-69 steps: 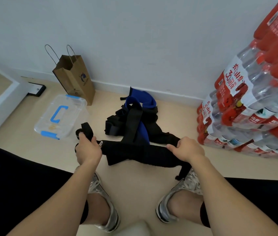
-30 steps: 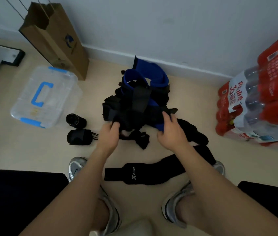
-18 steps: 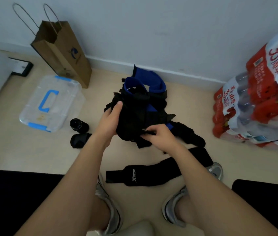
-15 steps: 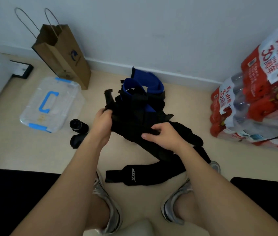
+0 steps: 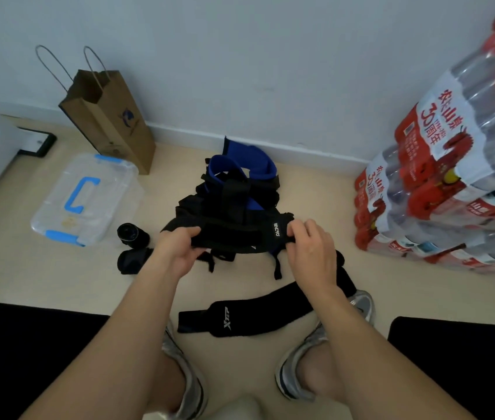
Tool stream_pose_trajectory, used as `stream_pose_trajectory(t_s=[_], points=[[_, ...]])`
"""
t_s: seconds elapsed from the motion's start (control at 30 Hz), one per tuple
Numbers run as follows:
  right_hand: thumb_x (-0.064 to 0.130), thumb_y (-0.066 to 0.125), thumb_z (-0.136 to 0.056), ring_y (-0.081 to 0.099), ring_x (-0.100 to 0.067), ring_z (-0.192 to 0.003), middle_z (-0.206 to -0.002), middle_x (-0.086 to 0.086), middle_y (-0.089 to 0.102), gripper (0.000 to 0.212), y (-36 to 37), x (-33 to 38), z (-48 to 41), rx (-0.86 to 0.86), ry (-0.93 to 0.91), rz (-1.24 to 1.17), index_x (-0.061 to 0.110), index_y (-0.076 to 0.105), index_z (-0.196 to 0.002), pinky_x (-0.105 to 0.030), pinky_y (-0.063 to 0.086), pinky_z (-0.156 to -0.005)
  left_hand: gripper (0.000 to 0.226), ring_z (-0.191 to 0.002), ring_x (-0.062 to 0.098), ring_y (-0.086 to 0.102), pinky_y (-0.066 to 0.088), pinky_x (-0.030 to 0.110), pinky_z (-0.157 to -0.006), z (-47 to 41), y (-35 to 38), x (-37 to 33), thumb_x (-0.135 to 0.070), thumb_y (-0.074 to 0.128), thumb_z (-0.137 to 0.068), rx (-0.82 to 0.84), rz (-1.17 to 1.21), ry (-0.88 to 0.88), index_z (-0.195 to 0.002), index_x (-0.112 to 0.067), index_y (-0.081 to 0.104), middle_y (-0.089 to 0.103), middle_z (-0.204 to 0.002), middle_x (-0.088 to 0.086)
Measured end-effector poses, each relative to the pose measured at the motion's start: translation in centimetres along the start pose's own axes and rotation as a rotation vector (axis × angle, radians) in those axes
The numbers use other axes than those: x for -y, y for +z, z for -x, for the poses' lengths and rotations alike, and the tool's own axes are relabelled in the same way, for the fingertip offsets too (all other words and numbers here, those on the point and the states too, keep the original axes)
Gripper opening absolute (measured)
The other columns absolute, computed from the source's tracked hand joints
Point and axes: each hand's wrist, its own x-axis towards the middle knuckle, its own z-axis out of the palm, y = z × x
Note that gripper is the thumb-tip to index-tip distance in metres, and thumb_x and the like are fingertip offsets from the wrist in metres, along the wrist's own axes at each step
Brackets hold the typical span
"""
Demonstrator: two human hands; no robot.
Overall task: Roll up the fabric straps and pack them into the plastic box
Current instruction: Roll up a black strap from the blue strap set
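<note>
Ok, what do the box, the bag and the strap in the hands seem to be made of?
Box: clear glossy plastic, see-through, with a blue handle and clips.
Bag: brown matte paper, creased, with thin looped handles.
Strap: black matte fabric, probably woven; it hangs limp and bears a small label.

1. Upper bottled-water pack (image 5: 464,122), 2 o'clock: red-and-white wrap printed "农夫山泉" and "30周年". The finer lines are too small to read.
2. Lower bottled-water pack (image 5: 376,189), 3 o'clock: same "农夫山泉 30周年" print, smaller.
3. Flat black strap (image 5: 258,313) on the floor (image 5: 58,283), 6 o'clock: white "XTEP" logo, turned sideways.
4. Lifted black strap (image 5: 234,234), centre, gripped by left hand (image 5: 176,253) and right hand (image 5: 310,253): small white-lettered tag beside the right hand, not legible.
5. Brown paper bag (image 5: 113,116), 10 o'clock: blue emblem above small print, unreadable.
</note>
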Motion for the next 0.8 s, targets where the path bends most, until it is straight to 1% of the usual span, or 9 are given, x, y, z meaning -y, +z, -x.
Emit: stream_pose_trajectory(t_s=[0.13, 0.23, 0.3, 0.37, 0.43, 0.5, 0.57, 0.7, 0.8], points=[[0.013, 0.076, -0.088, 0.058, -0.033, -0.059, -0.07, -0.001, 0.063, 0.017, -0.4, -0.1, -0.3, 0.047, 0.164, -0.04, 0.017, 0.065, -0.1, -0.032, 0.036, -0.055, 0.023, -0.093, 0.038, 0.074, 0.061, 0.045, -0.07, 0.5, -0.1, 0.7, 0.001, 0.055, -0.108, -0.021, -0.125, -0.17, -0.131, 0.001, 0.054, 0.07, -0.116, 0.026], [0.018, 0.07, -0.09, 0.049, -0.029, -0.057, -0.06, 0.007, 0.048, 0.015, -0.3, -0.2, -0.7, 0.023, 0.38, -0.122, 0.023, 0.064, -0.103, -0.031, 0.035, -0.056, 0.018, -0.088, 0.03, 0.075, 0.065, 0.044, -0.064, 0.8, -0.8, 1.5, -0.005, 0.055, -0.111, -0.029, -0.221, -0.279, -0.127, 0.001, 0.059, 0.075, -0.106, 0.022], [0.017, 0.066, -0.093, 0.057, -0.029, -0.064, -0.064, 0.007, 0.051, 0.019, 0.0, -0.8, -0.6, 0.106, 0.452, -0.135, 0.028, 0.066, -0.108, -0.033, 0.042, -0.057, 0.014, -0.083, 0.026, 0.077, 0.067, 0.041, -0.056, 0.8, -1.6, 2.7, -0.002, 0.057, -0.109, -0.072, -0.3, -0.275, -0.119, 0.005, 0.064, 0.078, -0.101, 0.02], [0.018, 0.064, -0.098, 0.07, -0.029, -0.078, -0.077, 0.002, 0.068, 0.024, 0.4, -1.5, 0.0, 0.288, 0.432, -0.191, 0.033, 0.07, -0.117, -0.037, 0.056, -0.067, 0.01, -0.08, 0.026, 0.078, 0.066, 0.041, -0.06, 0.3, -2.4, 4.3, 0.003, 0.061, -0.105, -0.166, -0.357, -0.161, -0.114, 0.006, 0.064, 0.078, -0.105, 0.023], [0.016, 0.061, -0.104, 0.075, -0.023, -0.094, -0.099, -0.001, 0.078, 0.032, 1.0, -2.0, 0.8, 0.52, 0.4, -0.328, 0.032, 0.074, -0.129, -0.04, 0.062, -0.089, 0.02, -0.087, 0.027, 0.078, 0.064, 0.04, -0.071, -0.4, -3.0, 5.6, 0.003, 0.065, -0.102, -0.185, -0.412, 0.003, -0.121, -0.001, 0.061, 0.076, -0.11, 0.021], [0.008, 0.054, -0.106, 0.073, -0.02, -0.109, -0.114, -0.003, 0.078, 0.043, 1.7, -2.0, 1.6, 0.814, 0.362, -0.392, 0.028, 0.072, -0.14, -0.039, 0.057, -0.106, 0.029, -0.092, 0.025, 0.074, 0.059, 0.037, -0.077, -0.9, -3.0, 6.6, -0.003, 0.068, -0.099, -0.074, -0.679, 0.151, -0.126, -0.011, 0.062, 0.074, -0.112, 0.015], [0.002, 0.047, -0.104, 0.071, -0.022, -0.117, -0.121, -0.008, 0.076, 0.053, 2.4, -2.0, 2.1, 1.018, 0.388, -0.417, 0.027, 0.065, -0.148, -0.039, 0.054, -0.112, 0.04, -0.102, 0.024, 0.068, 0.056, 0.034, -0.087, -1.2, -2.5, 7.2, -0.007, 0.067, -0.099, 0.139, -1.061, 0.262, -0.137, -0.019, 0.059, 0.069, -0.124, 0.011], [0.008, 0.056, -0.104, 0.067, -0.026, -0.106, -0.119, -0.011, 0.07, 0.033, 3.6, -4.2, 1.0, 0.747, 0.515, -0.318, 0.024, 0.065, -0.132, -0.036, 0.053, -0.095, 0.073, -0.146, 0.036, 0.048, 0.045, 0.039, -0.119, -2.3, -0.7, 9.1, -0.012, 0.067, -0.101, 0.495, -1.544, 0.28, -0.164, -0.032, 0.036, 0.031, -0.166, 0.015], [0.017, 0.065, -0.101, 0.07, -0.035, -0.111, -0.115, -0.013, 0.074, 0.019, 3.9, -6.8, -1.1, 0.538, 0.547, -0.136, 0.017, 0.071, -0.119, -0.041, 0.056, -0.094, 0.084, -0.156, 0.051, 0.025, 0.034, 0.054, -0.127, -2.9, 0.4, 10.7, -0.017, 0.067, -0.101, 0.539, -1.761, 0.232, -0.168, -0.04, 0.022, -0.004, -0.176, 0.01]])
